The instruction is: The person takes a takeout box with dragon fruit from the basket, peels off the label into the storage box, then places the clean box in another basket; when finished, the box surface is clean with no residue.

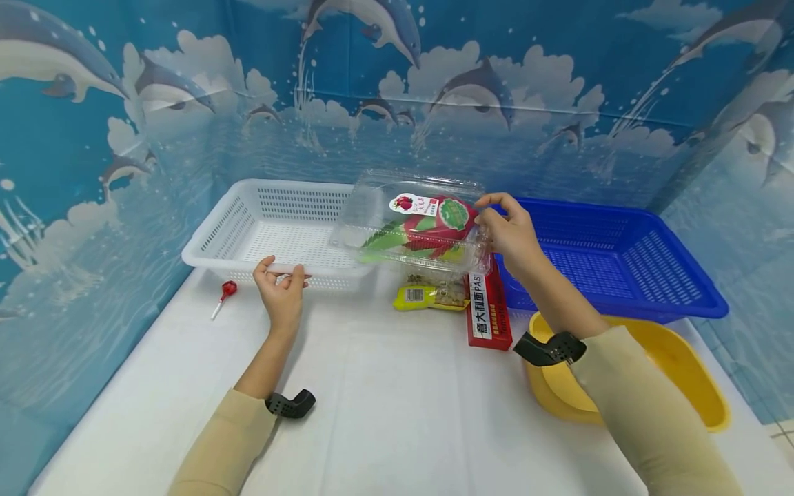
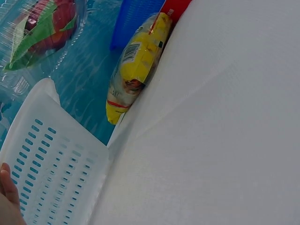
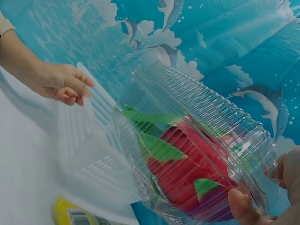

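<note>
My right hand point(image 1: 511, 234) pinches the right end of a clear plastic clamshell box point(image 1: 372, 220) with a dragon fruit point(image 3: 187, 173) inside. Labels sit on the box's lid, and it is held up over the right end of a white slotted basket point(image 1: 217, 241). At the basket's near rim, my left hand point(image 1: 282, 293) grips the edge with its fingers curled over it. Beneath the box lie a yellow and clear food packet point(image 2: 136, 70) and a red pasta box point(image 1: 490, 310).
To the right stands a blue slotted basket point(image 1: 676, 275), with a yellow basin point(image 1: 688, 365) in front of it. A red lollipop point(image 1: 228, 289) lies on the white table point(image 1: 384, 413), left of my left hand. A dolphin-print curtain point(image 1: 310, 138) hangs behind.
</note>
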{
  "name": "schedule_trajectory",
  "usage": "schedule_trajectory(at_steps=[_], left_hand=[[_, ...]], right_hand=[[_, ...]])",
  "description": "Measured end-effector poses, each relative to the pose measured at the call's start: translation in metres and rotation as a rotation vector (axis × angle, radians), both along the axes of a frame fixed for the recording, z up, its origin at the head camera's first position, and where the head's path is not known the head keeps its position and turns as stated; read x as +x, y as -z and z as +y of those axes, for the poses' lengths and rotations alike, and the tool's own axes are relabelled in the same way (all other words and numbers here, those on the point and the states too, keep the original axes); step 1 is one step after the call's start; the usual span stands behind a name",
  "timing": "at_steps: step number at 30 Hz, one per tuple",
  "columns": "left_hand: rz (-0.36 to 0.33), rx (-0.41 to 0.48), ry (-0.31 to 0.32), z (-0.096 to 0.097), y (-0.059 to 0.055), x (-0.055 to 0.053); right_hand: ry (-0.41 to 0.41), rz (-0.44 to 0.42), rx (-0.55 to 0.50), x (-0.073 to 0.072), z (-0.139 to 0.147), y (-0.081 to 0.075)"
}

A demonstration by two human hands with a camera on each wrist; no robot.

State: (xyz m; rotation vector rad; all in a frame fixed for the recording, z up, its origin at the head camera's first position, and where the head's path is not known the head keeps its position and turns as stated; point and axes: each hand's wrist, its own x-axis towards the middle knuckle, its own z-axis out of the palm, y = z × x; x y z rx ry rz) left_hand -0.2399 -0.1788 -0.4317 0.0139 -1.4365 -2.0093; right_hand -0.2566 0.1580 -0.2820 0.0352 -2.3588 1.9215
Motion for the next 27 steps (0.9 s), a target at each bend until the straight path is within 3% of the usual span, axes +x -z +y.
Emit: schedule_trajectory(at_steps=[16,27], left_hand=[[-0.017,0.026,-0.008,0.001,-0.001,0.0],[0.004,0.034,0.032,0.0,-0.002,-0.001]], right_hand=[[-0.035,-0.033,0.079,0.035,0.023,-0.002],[-0.067,-0.087,0.136,0.062,0.027,0.012]])
